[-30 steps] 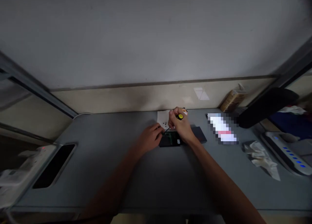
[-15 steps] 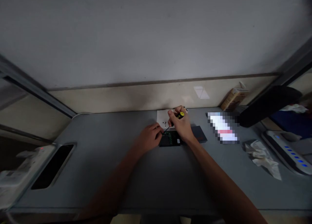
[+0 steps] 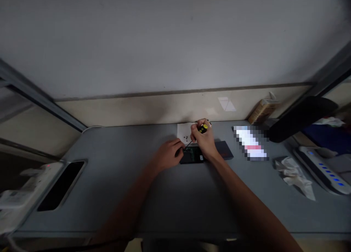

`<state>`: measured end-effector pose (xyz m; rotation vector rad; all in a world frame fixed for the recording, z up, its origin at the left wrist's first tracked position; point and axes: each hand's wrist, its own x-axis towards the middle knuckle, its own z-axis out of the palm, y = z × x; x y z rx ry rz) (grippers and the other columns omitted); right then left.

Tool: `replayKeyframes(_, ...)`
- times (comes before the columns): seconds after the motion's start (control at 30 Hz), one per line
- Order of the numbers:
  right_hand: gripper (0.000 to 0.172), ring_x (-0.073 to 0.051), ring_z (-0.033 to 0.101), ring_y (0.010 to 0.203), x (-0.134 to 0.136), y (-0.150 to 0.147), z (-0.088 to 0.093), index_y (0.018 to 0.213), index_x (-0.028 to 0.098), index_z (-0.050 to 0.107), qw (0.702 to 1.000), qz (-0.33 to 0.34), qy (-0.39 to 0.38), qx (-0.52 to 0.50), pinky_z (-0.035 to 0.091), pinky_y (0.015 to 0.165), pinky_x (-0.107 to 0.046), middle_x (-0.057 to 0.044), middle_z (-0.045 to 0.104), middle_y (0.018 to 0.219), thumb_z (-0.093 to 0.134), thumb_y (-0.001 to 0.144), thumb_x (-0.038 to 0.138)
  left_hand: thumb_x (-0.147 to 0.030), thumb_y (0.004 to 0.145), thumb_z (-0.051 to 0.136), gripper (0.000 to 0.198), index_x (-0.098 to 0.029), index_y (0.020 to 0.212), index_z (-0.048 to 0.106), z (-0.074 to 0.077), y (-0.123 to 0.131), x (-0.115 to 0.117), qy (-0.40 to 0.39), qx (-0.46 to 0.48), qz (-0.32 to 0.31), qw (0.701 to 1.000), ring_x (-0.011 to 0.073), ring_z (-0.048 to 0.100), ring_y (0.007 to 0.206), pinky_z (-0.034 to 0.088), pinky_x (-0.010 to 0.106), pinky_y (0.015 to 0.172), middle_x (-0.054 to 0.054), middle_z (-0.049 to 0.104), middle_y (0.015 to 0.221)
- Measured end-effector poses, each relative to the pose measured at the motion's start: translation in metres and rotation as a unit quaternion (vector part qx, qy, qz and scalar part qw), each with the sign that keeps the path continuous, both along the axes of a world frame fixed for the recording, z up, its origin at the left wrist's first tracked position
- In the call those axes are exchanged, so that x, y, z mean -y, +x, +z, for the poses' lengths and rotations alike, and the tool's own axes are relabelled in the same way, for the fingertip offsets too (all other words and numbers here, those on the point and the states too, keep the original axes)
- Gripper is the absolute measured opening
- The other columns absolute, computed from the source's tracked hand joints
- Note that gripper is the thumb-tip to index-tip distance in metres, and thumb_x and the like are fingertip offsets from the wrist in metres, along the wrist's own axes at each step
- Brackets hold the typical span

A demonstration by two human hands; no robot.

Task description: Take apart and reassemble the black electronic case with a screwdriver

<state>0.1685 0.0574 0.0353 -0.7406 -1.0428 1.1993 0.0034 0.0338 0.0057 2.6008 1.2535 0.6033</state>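
right hand (image 3: 206,142) is pinching screwdriver (image 3: 203,129), seemingly working at board (image 3: 192,157); left hand (image 3: 168,155) is resting, fingers bunched, hold unclear; next is needing steadiness.

The left hand (image 3: 168,155) and the right hand (image 3: 205,141) are bare; the left forearm (image 3: 137,193) and the right forearm (image 3: 241,190), also uncovered, are slender and taper toward their far ends; at the near left, a thin dark strip (image 3: 113,241) crosses the limb, cord or cloth unclear
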Motion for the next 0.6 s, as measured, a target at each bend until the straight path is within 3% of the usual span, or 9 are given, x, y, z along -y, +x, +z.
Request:
replayKeyframes(0.13,0.048,-0.011,0.047,0.053,-0.002,0.003,0.003,0.088,0.026,0.058,0.997,0.054,-0.018,-0.056,0.041,0.053,-0.028,0.006,0.05,0.063,0.062,0.081,0.073,-0.011,0.09,0.05,0.025,-0.021,0.099,0.07,-0.002,0.0,-0.002,0.0,0.001,-0.005,1.0,0.0194,0.067,0.085,0.055,0.033,0.083,0.005,0.07,0.095)
replayKeyframes(0.27,0.052,-0.014,0.059,0.069,0.0,0.007,0.006,0.069,0.025,0.049,0.994,0.056,-0.046,-0.088,0.048,0.065,-0.029,0.002,0.061,0.079,0.087,0.062,0.06,-0.011,0.091,0.049,0.024,-0.02,0.099,0.07,-0.002,-0.001,-0.003,0.011,0.009,-0.013,1.0,0.02,0.068,0.087,0.055,0.034,0.084,0.006,0.071,0.095)
replayKeyframes(0.37,0.06,-0.011,0.052,0.057,-0.001,0.007,0.002,0.07,0.025,0.039,0.996,0.021,-0.055,-0.072,0.045,0.057,-0.027,0.007,0.053,0.066,0.087,0.062,0.06,-0.012,0.092,0.049,0.024,-0.02,0.099,0.071,0.0,-0.002,-0.002,0.016,0.0,-0.014,1.0,0.0198,0.069,0.086,0.055,0.033,0.083,0.006,0.071,0.095)
replayKeyframes(0.47,0.058,-0.009,0.044,0.048,-0.005,0.005,-0.002,0.073,0.026,0.039,0.999,-0.038,-0.032,-0.01,0.037,0.05,-0.025,0.011,0.043,0.056,0.082,0.067,0.064,-0.013,0.092,0.05,0.024,-0.021,0.1,0.072,0.004,-0.002,-0.001,0.013,-0.014,-0.012,1.0,0.0199,0.069,0.085,0.055,0.033,0.082,0.006,0.072,0.096)
replayKeyframes(0.6,0.05,-0.01,0.047,0.053,-0.007,0.014,0.013,0.076,0.026,0.046,0.999,-0.037,0.021,-0.028,0.04,0.053,-0.027,0.007,0.044,0.062,0.069,0.079,0.07,-0.017,0.095,0.049,0.023,-0.021,0.099,0.072,0.011,-0.003,0.002,-0.03,0.003,-0.001,1.0,0.0204,0.069,0.087,0.055,0.033,0.082,0.006,0.072,0.095)
